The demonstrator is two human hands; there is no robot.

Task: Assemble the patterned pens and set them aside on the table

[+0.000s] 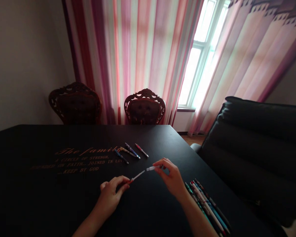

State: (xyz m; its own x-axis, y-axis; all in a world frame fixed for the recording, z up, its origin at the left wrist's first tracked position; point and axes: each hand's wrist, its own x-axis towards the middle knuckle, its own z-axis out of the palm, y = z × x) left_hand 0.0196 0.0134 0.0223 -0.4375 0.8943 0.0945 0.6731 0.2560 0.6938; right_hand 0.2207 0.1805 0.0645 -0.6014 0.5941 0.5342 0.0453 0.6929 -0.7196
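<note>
Over the dark table, my left hand [114,189] pinches the orange end of a thin pen refill [138,174], which points up and to the right. My right hand [170,174] is closed on a whitish pen barrel [151,168], its open end facing the refill's tip with a small gap between them. Beyond my hands lie a red and white pen [141,150], a blue patterned pen [132,150], a dark blue pen [121,156] and a beige pen [128,151]. Several more pens [207,207] lie side by side right of my right forearm.
Gold lettering marks the black table [39,138] on the left. Two carved chairs [75,103] [145,107] stand behind its far edge. A black leather chair [256,148] is at the right, and striped curtains [138,49] hang by a window [197,65].
</note>
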